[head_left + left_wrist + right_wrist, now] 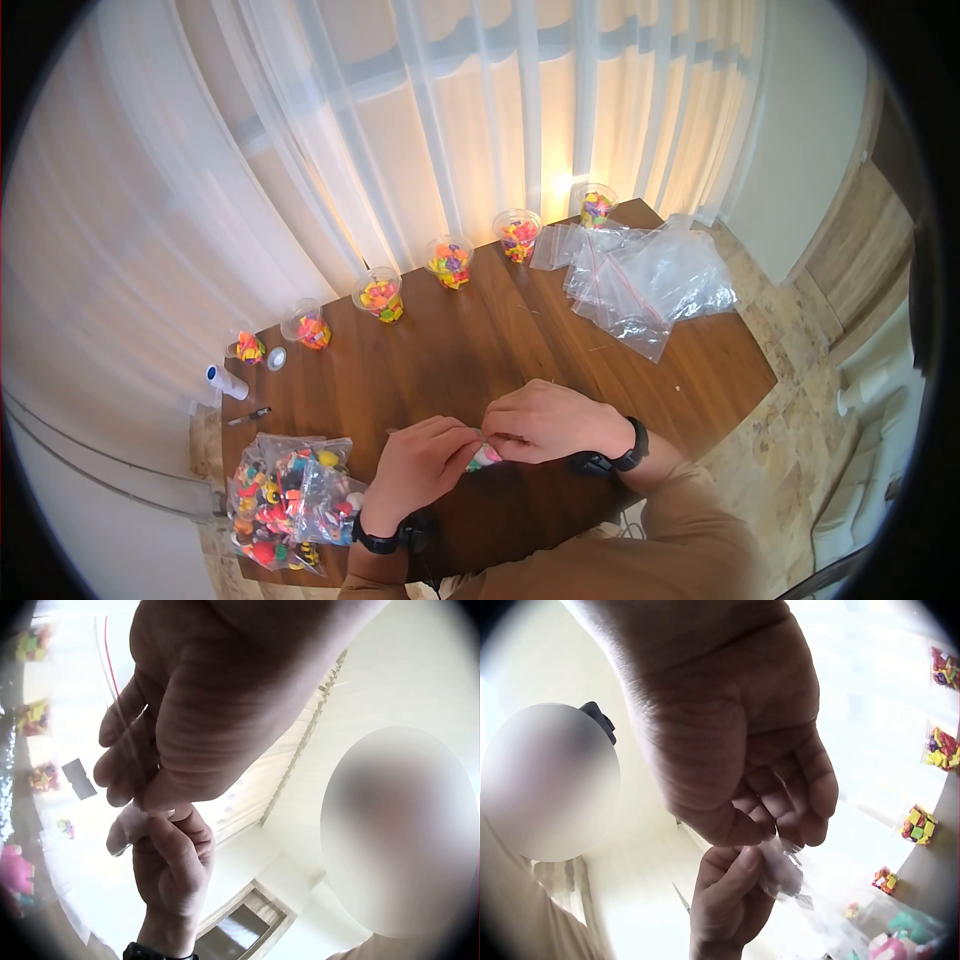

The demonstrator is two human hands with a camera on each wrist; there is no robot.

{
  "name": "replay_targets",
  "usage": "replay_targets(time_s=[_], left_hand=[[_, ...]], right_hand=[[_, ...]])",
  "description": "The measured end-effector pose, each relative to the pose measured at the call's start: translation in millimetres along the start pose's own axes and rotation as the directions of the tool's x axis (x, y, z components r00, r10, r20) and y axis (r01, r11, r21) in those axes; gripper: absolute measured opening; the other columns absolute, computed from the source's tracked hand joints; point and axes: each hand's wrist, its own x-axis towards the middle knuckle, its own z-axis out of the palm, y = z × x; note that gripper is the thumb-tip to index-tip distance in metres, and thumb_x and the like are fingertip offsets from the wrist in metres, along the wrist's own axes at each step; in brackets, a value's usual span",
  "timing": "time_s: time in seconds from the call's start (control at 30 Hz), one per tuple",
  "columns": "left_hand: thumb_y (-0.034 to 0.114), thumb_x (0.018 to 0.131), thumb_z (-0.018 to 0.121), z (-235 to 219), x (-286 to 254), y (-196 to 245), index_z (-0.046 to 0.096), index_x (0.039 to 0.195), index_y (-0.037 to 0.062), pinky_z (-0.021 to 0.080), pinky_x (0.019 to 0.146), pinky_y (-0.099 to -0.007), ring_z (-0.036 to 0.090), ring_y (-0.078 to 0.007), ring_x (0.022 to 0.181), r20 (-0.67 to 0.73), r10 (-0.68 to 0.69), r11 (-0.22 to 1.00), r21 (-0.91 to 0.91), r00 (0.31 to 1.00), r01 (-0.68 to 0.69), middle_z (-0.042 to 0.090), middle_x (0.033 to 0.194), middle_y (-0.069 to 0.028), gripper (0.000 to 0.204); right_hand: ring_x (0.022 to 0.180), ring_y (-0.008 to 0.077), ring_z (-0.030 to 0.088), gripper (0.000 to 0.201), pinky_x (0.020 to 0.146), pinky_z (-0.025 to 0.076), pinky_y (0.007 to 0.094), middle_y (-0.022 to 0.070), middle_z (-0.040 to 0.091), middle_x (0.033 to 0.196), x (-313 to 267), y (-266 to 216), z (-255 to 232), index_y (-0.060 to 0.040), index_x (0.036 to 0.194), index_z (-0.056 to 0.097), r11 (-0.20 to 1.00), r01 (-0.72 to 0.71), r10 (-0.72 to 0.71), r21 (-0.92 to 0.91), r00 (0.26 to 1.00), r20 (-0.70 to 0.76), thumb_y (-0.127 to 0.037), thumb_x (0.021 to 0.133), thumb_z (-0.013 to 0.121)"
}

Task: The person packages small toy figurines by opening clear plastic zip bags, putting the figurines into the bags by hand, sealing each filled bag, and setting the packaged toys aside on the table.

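Note:
In the head view, my left hand (425, 470) and right hand (550, 420) meet low over the table's near side, around a small clear bag (485, 457) with pink, white and green showing. The left hand (217, 697) has fingers curled on clear plastic with a red line (111, 664). Thumb and fingers of the right hand (727, 712) pinch the clear film (784, 874) close to the left fingertips. The fingers cover much of the bag, and its contents are mostly hidden.
Several clear cups (382, 298) of colorful pieces line the table's (420, 350) far edge. Empty zip bags (650, 280) lie right. Bags of small toys (290, 505) sit left, near a pen (250, 416), a white roll (228, 382) and a round disc (276, 358).

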Motion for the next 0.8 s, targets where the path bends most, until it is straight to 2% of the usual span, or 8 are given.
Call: replay_targets(time_s=[0.1, 0.17, 0.3, 0.37, 0.8], left_hand=[[0.010, 0.085, 0.070, -0.9, 0.0, 1.3, 0.068, 0.088, 0.0051, 0.051, 0.062, -0.0341, 0.065, -0.0252, 0.075, 0.007, -0.016, 1.000, -0.006, 1.000, 0.016, 0.067, 0.082, -0.0062, 0.006], [0.007, 0.081, 0.073, -1.1, 1.2, 2.8, 0.069, 0.086, 0.0030, 0.052, 0.063, -0.0348, 0.066, -0.0285, 0.072, 0.005, -0.015, 0.998, -0.062, 1.000, 0.015, 0.067, 0.082, -0.0104, 0.008], [0.007, 0.080, 0.073, -1.2, 0.2, 3.4, 0.069, 0.086, 0.0029, 0.052, 0.062, -0.0339, 0.066, -0.0275, 0.071, 0.013, -0.022, 0.997, -0.073, 1.000, 0.023, 0.067, 0.082, -0.0102, 0.008], [0.009, 0.082, 0.072, -1.1, -0.2, 3.4, 0.069, 0.087, 0.0049, 0.052, 0.063, -0.0340, 0.066, -0.0256, 0.075, 0.023, -0.031, 0.997, -0.066, 0.999, 0.032, 0.068, 0.083, -0.0068, 0.007], [0.009, 0.081, 0.073, -0.1, -3.4, 3.2, 0.070, 0.086, 0.0064, 0.053, 0.063, -0.0331, 0.067, -0.0263, 0.073, 0.042, -0.128, 0.977, -0.169, 0.991, 0.133, 0.068, 0.082, -0.0068, 0.006]], right_hand=[[0.070, 0.0323, 0.061, 0.013, 0.062, 0.050, 0.0437, 0.0109, 0.058, 0.076, 0.6, -0.4, -0.2, -0.0038, 0.086, 0.060, 1.000, 0.008, -0.008, 0.011, 1.000, 0.006, -0.016, 0.088, 0.058], [0.070, 0.0326, 0.061, 0.012, 0.062, 0.050, 0.0438, 0.0111, 0.057, 0.076, 0.6, -0.9, 0.0, -0.0037, 0.085, 0.059, 0.999, 0.012, -0.012, 0.030, 1.000, 0.014, -0.016, 0.088, 0.057], [0.071, 0.0325, 0.061, 0.013, 0.062, 0.050, 0.0436, 0.0111, 0.058, 0.076, 0.2, -3.3, -1.1, -0.0037, 0.085, 0.059, 0.999, 0.025, -0.025, 0.028, 1.000, 0.016, -0.016, 0.088, 0.057], [0.071, 0.0323, 0.061, 0.012, 0.063, 0.050, 0.0433, 0.0109, 0.058, 0.076, 0.0, -4.3, -1.9, -0.0038, 0.085, 0.059, 1.000, 0.007, -0.008, 0.025, 0.999, 0.033, -0.016, 0.088, 0.057], [0.073, 0.0309, 0.062, 0.012, 0.063, 0.051, 0.0423, 0.0102, 0.060, 0.078, -1.4, -3.8, -1.6, -0.0038, 0.088, 0.062, 0.999, 0.041, -0.041, 0.031, 0.999, 0.027, -0.015, 0.089, 0.058]])
